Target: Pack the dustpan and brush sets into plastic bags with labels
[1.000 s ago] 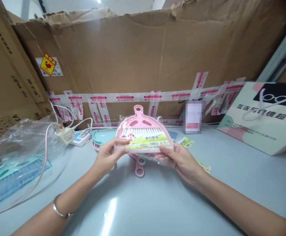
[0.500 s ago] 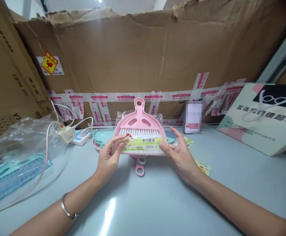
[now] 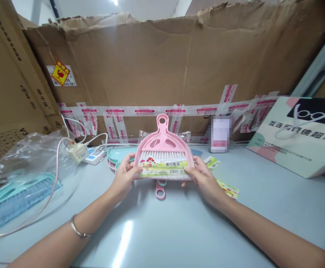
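Observation:
Between my two hands is a pink dustpan and brush set in clear plastic, its ringed handle pointing up. A label card with a mushroom picture covers its lower part. My left hand grips the lower left edge, thumb in front and fingers behind. At the lower right edge my right hand holds it the same way. Behind it on the table lie teal dustpans, mostly hidden. A pink ringed handle sticks out below the held set.
On the left lies a teal brush near crumpled clear plastic. A cable runs from a charger and power strip. Label cards lie right of centre. A phone leans against a large cardboard box; a printed box stands right.
The dustpan set has shifted slightly right and down. My right hand's fingers, raised before, have closed behind its edge, and my left hand has moved a little right with it.

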The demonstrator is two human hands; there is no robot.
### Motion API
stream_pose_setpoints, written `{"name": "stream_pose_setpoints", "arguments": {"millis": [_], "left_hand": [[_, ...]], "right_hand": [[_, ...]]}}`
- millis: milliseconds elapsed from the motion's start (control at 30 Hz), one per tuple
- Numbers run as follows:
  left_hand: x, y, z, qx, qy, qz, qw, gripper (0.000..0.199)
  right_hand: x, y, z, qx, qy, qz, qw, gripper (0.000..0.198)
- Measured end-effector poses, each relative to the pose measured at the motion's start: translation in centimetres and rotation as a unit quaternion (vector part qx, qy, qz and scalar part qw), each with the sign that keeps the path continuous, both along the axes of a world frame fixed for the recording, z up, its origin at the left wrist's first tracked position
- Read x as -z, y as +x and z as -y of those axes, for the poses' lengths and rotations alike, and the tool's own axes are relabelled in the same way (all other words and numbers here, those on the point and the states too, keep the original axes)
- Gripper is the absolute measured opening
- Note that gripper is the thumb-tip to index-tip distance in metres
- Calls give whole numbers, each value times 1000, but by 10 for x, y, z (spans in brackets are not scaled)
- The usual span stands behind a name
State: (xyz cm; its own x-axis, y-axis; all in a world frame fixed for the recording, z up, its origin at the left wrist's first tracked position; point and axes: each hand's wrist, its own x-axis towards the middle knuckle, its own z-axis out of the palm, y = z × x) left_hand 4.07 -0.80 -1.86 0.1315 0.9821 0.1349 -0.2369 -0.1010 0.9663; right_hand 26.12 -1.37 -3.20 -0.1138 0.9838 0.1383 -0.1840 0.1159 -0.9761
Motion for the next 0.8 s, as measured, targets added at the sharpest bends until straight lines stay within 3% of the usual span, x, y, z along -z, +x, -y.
{"name": "stream_pose_setpoints", "arguments": {"millis": [167,367,667,800], "left_hand": [[1,1,2,-5,-20,-28,999,31],[-2,1,4,-61,-34,-47,996,38],[-5,1,6,-29,-48,-81,995,49],[-8,1,6,-16,-51,-64,996,48]], "right_hand": [[6,-4,-1,-8,-16,45,999,36],[1,-3,5,-86,-15,74,993,38],[-2,2,11,-156,-81,17,984,49],[-2,3,10,-147,-75,29,986,47]]}}
